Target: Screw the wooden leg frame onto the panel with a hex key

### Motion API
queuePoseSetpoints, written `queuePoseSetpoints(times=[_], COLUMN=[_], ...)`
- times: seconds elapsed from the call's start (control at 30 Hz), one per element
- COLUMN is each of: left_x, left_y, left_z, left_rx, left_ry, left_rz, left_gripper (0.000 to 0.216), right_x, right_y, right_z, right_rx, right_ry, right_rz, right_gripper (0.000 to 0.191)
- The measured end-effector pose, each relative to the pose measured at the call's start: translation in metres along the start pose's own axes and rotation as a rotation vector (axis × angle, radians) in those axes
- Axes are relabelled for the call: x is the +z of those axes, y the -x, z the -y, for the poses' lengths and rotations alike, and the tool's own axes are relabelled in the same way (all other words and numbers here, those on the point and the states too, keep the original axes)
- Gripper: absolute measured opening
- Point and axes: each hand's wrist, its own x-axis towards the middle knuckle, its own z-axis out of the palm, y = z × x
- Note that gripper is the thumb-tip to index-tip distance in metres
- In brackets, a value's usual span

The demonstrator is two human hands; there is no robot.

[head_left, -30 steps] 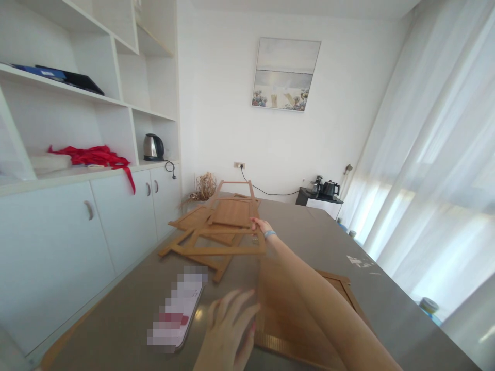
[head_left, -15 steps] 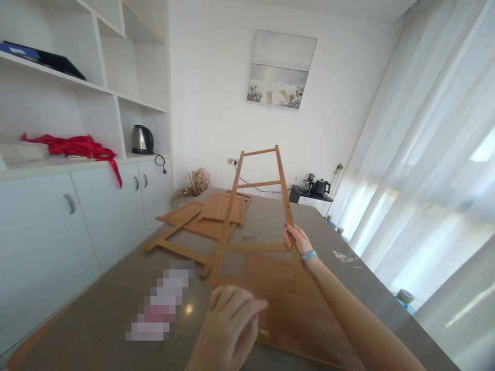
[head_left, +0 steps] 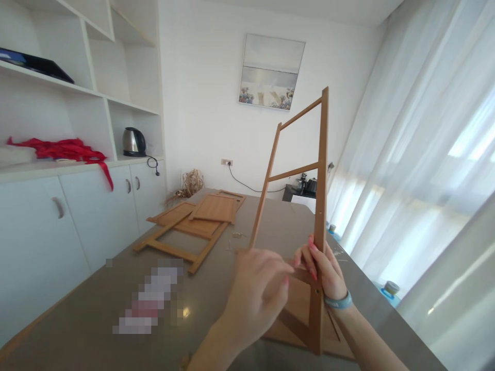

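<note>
My right hand (head_left: 328, 268) grips the near upright of a wooden ladder-shaped frame (head_left: 322, 206), which stands tilted and turned edge-on toward me. My left hand (head_left: 257, 293) is in front of the frame's far upright, its fingers curled into a pinch close to the right fingertips. Blur hides whatever may be between them. Holes show along the near upright. Beneath the frame, a brown wooden board (head_left: 297, 309) lies on the table. A thin dark rod (head_left: 333, 324) shows beside my right wrist.
On the grey table (head_left: 154, 288) lie a second wooden frame (head_left: 174, 250), wooden panels (head_left: 214, 208) and small metal pieces (head_left: 237, 235). A pixelated patch (head_left: 147, 301) covers something at the left. Shelves with a kettle (head_left: 133, 141) line the left wall; curtains (head_left: 417, 129) hang on the right.
The wooden frame has been raised, brought nearer and turned so its right upright faces me. My left hand has moved up and right, close to my right hand. The view has shifted slightly.
</note>
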Motion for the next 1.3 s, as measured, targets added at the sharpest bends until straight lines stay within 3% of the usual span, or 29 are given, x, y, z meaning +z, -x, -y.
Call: queuePoseSetpoints(times=[0.2,0.3,0.37,0.5,0.63,0.7,0.8,1.03,1.17,1.3], left_x=[-0.006,-0.015,-0.021,-0.030,-0.033,-0.036,-0.045,-0.066,-0.067,-0.071], left_y=[-0.030,-0.052,-0.068,-0.094,-0.108,-0.110,-0.110,-0.100,-0.091,-0.086], left_z=[0.007,0.005,0.002,-0.009,-0.017,-0.014,-0.004,0.020,0.021,0.014], left_rx=[-0.028,-0.017,-0.056,-0.046,-0.072,-0.125,-0.169,-0.266,-0.258,-0.257], left_ry=[0.080,0.184,0.221,0.313,0.546,0.634,0.630,0.603,0.491,0.454], left_rz=[-0.123,-0.176,-0.163,-0.157,-0.153,-0.156,-0.161,-0.278,-0.344,-0.327], left_gripper=[0.013,0.016,0.023,0.039,0.035,0.030,0.040,0.054,0.054,0.054], right_x=[0.029,0.045,0.055,0.075,0.100,0.110,0.120,0.123,0.127,0.131], right_y=[0.016,0.018,0.018,0.016,0.016,0.015,0.011,0.000,-0.006,-0.006], right_z=[-0.030,-0.049,-0.061,-0.085,-0.104,-0.111,-0.117,-0.124,-0.131,-0.133], right_rx=[0.003,-0.078,-0.143,-0.204,-0.219,-0.212,-0.205,-0.231,-0.299,-0.380], right_ry=[-0.038,0.167,0.305,0.368,0.399,0.409,0.415,0.433,0.461,0.457], right_rz=[-0.030,-0.050,-0.020,0.051,0.124,0.149,0.230,0.489,0.614,0.748], right_gripper=[0.026,0.023,0.018,0.015,0.015,0.015,0.017,0.021,0.026,0.028])
